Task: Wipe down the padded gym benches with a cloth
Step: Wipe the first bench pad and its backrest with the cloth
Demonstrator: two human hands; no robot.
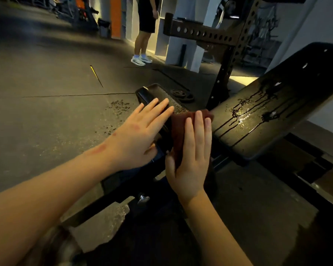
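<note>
A black padded bench has a small seat pad [158, 95] and a tilted back pad [277, 112] streaked with running liquid. A dark red cloth [179, 129] lies on the seat pad near the gap between the two pads. My right hand [192, 156] presses flat on the cloth with straight fingers. My left hand [140, 135] rests flat on the seat pad's left side, fingers spread, just left of the cloth. Most of the seat pad is hidden under my hands.
A perforated rack upright [227, 62] and its arm stand behind the bench. Weight plates [181, 95] lie on the floor by it. A person's legs [142, 43] stand at the back. The rubber floor [56, 83] carries wet spots to the left. The bench frame [142, 198] runs below.
</note>
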